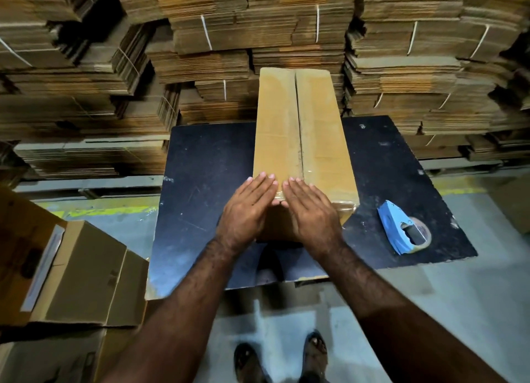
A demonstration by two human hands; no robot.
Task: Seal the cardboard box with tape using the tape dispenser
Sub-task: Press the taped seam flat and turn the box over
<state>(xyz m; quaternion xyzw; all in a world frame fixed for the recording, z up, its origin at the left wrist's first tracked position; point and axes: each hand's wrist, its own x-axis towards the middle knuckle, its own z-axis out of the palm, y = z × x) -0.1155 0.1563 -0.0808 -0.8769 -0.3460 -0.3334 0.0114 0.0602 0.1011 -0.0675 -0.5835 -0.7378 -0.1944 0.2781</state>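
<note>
Head view: left hand, right hand flat, grip open, pressing tape onto box; dispenser parked on bench.

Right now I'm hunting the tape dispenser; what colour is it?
Light blue tape dispenser, seen in the head view.

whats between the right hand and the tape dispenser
In the head view, only the box's taped near corner and bare black table separate the right hand from the tape dispenser.

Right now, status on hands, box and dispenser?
Left hand and right hand flat, pressing the near end of the cardboard box. Tape dispenser lying on the table, right of box, untouched. Nothing in the way.
</note>
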